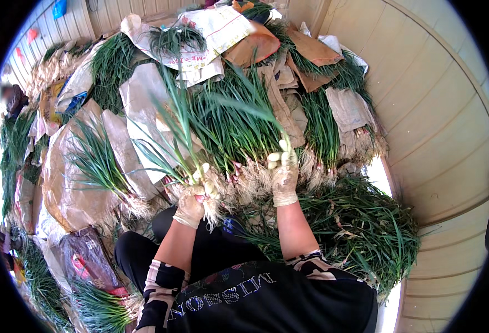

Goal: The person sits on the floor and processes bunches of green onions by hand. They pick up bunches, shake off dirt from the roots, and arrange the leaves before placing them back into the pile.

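Observation:
My left hand (189,205), in a soiled pale glove, grips a few green garlic plants (192,166). Their pinkish bulbs and pale roots hang by the fingers, and the leaves point away from me. To the right, my gloved right hand (285,177) is raised with its fingers closed around a pale stalk or leaf base (286,139). From there a blurred green leaf trails up and left. Behind both hands lies a thick row of green garlic (236,120), roots towards me. A smaller bunch (103,162) rests on sacking left of my left hand.
A heap of loose green leaves (352,224) lies by my right side. Woven sacks (215,31) and brown sacking cover more garlic at the back. A curved panelled wall (431,125) bounds the right. Another bunch (103,306) lies at lower left. A person (15,100) is at far left.

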`<state>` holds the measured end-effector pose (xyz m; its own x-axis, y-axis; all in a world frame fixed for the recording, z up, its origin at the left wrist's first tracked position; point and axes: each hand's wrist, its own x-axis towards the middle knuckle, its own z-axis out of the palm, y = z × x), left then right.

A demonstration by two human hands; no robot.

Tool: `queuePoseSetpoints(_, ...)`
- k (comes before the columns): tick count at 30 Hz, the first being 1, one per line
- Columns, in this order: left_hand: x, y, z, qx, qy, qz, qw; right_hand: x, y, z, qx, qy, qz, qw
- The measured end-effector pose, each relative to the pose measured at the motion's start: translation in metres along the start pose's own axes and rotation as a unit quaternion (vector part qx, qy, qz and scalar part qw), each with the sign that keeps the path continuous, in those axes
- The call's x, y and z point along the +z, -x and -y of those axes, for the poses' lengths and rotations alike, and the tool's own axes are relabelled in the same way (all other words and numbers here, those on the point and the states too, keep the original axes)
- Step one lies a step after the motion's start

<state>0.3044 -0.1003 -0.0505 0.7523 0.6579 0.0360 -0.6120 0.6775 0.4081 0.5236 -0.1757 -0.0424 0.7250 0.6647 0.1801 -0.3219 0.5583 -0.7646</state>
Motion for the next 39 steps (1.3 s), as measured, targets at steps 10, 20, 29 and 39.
queuePoseSetpoints(10,0.000,0.004,0.020,-0.124,-0.159,-0.129,0.971,0.006,0.030,0.011,0.007,0.149,0.086,0.985)
queuePoseSetpoints(20,-0.052,-0.008,0.056,-0.128,-0.093,-0.057,0.986,0.008,0.062,-0.039,0.072,0.287,0.173,0.940)
queuePoseSetpoints(29,-0.062,-0.018,0.022,-0.120,-0.065,-0.253,0.958,-0.008,0.044,-0.095,0.011,0.422,0.296,0.857)
queuePoseSetpoints(39,-0.072,-0.025,0.024,-0.096,-0.002,-0.281,0.955,-0.035,0.048,-0.110,0.306,0.479,0.316,0.759)
